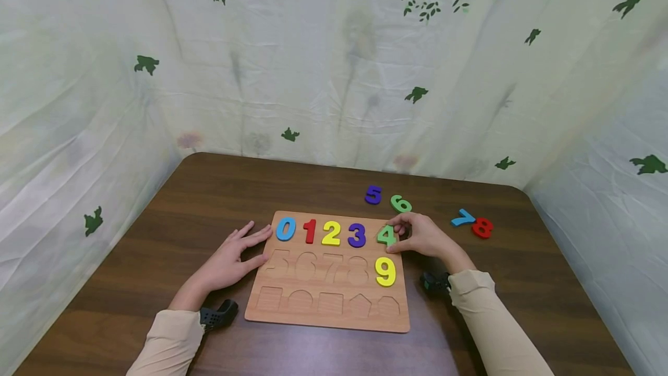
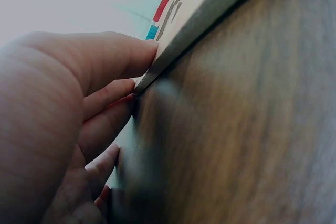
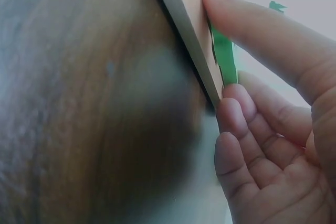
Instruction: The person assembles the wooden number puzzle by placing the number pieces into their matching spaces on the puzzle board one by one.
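Observation:
A light wooden number board (image 1: 334, 302) lies on the table. Its top row holds a blue 0 (image 1: 285, 229), red 1 (image 1: 310, 231), yellow 2 (image 1: 331, 233) and purple 3 (image 1: 357, 235). At the right end of that row my right hand (image 1: 425, 239) pinches a green 4 (image 1: 385, 235) between thumb and fingers; the right wrist view shows the green piece (image 3: 224, 59) close over the board's surface. A yellow 9 (image 1: 385, 272) sits in the row below. My left hand (image 1: 229, 257) rests its extended fingers and thumb against the board's left edge (image 2: 181, 40).
Behind the board lie a purple 5 (image 1: 373, 195) and a green 6 (image 1: 400, 203). A blue 7 (image 1: 462, 217) and a red 8 (image 1: 482, 228) lie to the right on the brown table (image 1: 537, 283). A pale leaf-print curtain (image 1: 323, 86) surrounds the table's back and sides.

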### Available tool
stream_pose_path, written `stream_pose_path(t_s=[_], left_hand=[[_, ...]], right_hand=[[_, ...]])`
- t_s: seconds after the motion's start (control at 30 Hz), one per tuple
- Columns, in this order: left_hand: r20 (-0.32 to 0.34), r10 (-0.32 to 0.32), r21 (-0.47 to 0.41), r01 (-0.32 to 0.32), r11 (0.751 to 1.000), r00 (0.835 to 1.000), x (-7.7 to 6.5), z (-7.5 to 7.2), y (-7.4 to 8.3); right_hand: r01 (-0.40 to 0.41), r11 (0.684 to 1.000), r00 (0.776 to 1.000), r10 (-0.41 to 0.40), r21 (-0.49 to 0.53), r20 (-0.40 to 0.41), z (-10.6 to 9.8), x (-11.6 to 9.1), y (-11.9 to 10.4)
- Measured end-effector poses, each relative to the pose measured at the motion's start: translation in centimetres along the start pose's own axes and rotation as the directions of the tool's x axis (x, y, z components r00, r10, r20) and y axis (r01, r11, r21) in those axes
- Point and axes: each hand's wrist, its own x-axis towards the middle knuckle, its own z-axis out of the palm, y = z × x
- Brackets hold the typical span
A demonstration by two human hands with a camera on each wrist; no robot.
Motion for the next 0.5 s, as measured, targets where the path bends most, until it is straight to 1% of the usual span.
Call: stream_pose_path(t_s=[0.27, 0.5], left_hand=[[-0.001, -0.004, 0.004, 0.004, 1.0, 1.0, -0.07, -0.07, 0.09], [0.004, -0.007, 0.005, 0.007, 1.0, 1.0, -0.03, -0.07, 0.07]], right_hand=[[0.012, 1.0, 1.0, -0.012, -0.011, 0.009, 0.1, 0.08, -0.49], [-0.008, 1.0, 1.0, 0.008, -0.021, 0.02, 0.18, 0.15, -0.96]])
